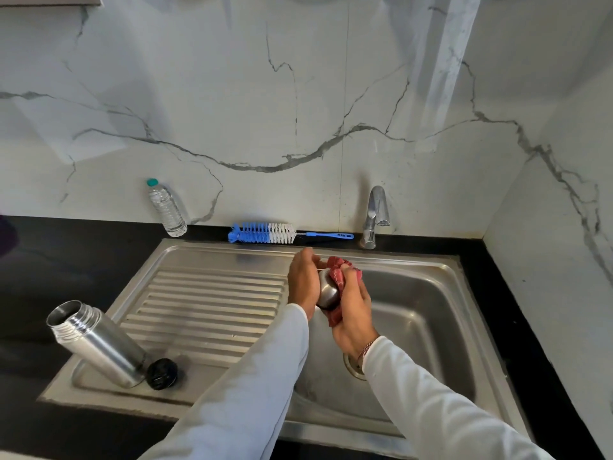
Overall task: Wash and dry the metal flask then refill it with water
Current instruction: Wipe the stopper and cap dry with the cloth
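flask cap wiped over the sink

the left hand curls its fingers round a rounded metal flask cap, held above the sink basin. the right hand presses a red cloth against the cap, fingers closed on the cloth. both sleeves are white.

the metal flask stands open-mouthed at the near left corner of the ribbed drainboard, looking tilted in the wide view. a black stopper lies just beside its base on the right.

along the far edge of the sink lies a blue and white bottle brush, with the tap to its right. a clear plastic water bottle with a green top stands on the black counter far left, against the marble wall.
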Demonstrator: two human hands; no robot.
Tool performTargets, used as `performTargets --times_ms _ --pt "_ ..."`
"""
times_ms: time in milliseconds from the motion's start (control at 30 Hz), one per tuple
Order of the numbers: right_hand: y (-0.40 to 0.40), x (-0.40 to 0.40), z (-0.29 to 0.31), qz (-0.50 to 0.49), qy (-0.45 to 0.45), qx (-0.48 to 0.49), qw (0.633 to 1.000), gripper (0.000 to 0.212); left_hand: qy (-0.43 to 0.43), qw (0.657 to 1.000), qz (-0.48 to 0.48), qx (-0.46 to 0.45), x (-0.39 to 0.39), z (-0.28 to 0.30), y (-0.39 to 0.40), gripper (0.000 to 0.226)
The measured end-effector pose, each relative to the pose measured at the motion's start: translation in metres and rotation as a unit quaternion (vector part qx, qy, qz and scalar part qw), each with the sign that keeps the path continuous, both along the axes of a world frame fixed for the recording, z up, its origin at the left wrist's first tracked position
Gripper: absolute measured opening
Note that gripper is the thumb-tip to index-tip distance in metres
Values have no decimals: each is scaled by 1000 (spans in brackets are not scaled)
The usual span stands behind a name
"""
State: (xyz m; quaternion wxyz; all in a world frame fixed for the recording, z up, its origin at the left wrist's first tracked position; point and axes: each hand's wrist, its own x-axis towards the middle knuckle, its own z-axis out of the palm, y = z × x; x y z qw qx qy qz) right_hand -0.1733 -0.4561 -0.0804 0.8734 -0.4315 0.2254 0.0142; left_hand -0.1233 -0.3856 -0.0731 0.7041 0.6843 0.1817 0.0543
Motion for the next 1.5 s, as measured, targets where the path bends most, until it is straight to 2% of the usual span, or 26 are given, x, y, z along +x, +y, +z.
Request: performTargets --times_ms 67,133,167,300,400,433,467,533,600,667,767,867,933,1033,1133,1233,1300,1333,1367,1467,1500 --pt "-3 5 5 -3 9 -45 999 19 -61 994 78 49 -5 -6 3 51" --pt "-5 11 9 -27 26 -70 997 21 -98 985 108 90 -13 -3 4 66" --pt "-5 14 12 -41 26 -74 996 21 -108 984 116 82 -19 2 1 68" --pt "-4 15 26 -51 11 -79 995 22 -76 988 117 -70 -40 9 -24 56" --pt "-4 11 23 -30 -17 -99 994 30 -118 991 61 20 -41 6 -28 40" --pt "-5 9 20 -23 -33 -117 992 32 -119 991 57 26 -39 8 -26 40" --pt "-4 6 18 -19 -57 -142 988 33 -103 993 59 -5 -37 13 -24 42" --pt "-4 -5 10 -12 -145 -229 963 36 -7 988 69 -140 -32 27 -19 51" --pt "-9 -12 0 13 -243 -326 914 42 74 962 35 -259 -27 37 -15 52" --pt "-20 -12 -3 73 -303 -398 863 52 110 928 -19 -355 -23 41 -9 55" --pt "-41 0 -2 152 -371 -490 774 64 113 898 -114 -410 -21 43 3 58" --pt "-57 17 -4 174 -408 -566 695 80 102 897 -193 -385 -18 44 11 32" --pt "-64 24 -7 170 -412 -575 686 81 84 906 -206 -360 -17 41 11 32" --pt "-68 24 -10 139 -397 -592 688 69 68 905 -197 -371 -13 30 14 37" --pt "-68 23 -9 52 -402 -670 622 59 83 909 -198 -358 -11 23 21 41" --pt "-71 23 -12 91 -440 -676 584 50 117 922 -221 -297 -6 21 30 47" --pt "-76 24 -14 116 -459 -690 547 35 143 934 -217 -243 -2 25 31 48" --pt "-79 25 -14 116 -473 -708 511 28 150 942 -213 -214 -2 27 30 45" --pt "-81 26 -14 108 -488 -734 459 27 151 951 -207 -174 0 27 29 41" --pt "-91 28 -8 91 -520 -812 248 45 138 967 -211 30 4 28 26 42" --pt "-93 27 -6 85 -515 -829 199 50 130 964 -211 98 7 29 25 47"
